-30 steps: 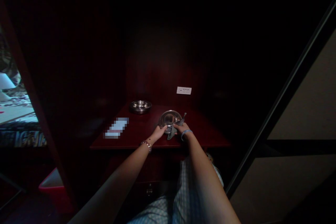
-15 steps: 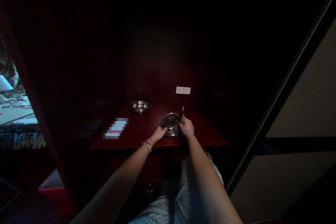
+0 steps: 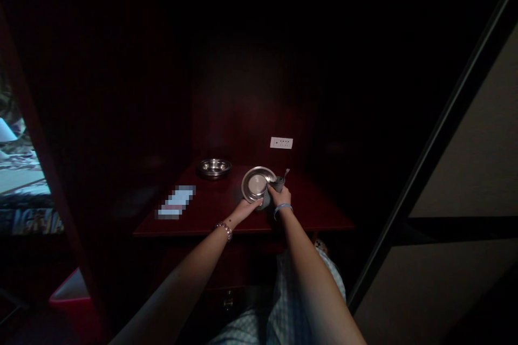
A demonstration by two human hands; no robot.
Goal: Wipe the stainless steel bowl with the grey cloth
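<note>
A shiny round metal dish (image 3: 257, 185) is tilted up above the dark red tabletop (image 3: 218, 213). Its lower left rim is gripped by my left hand (image 3: 245, 209), thumb on the inner side. My right hand (image 3: 280, 195) is closed around a grey cloth (image 3: 279, 183), which touches the dish's right side; part of the cloth hangs below the rim. Further back on the left of the tabletop rests a second metal dish (image 3: 213, 168), possibly more than one stacked.
A blurred-out pale rectangle (image 3: 177, 202) lies at the tabletop's left. A white power socket (image 3: 281, 143) is on the back panel. Below left stands a red bin (image 3: 73, 299). Dark side panels flank the tabletop, and a sliding door (image 3: 457, 167) is at right.
The metal dish has been raised and tipped, so its inner face catches more light. The cloth in my right hand has moved slightly left, and the view has shifted a little.
</note>
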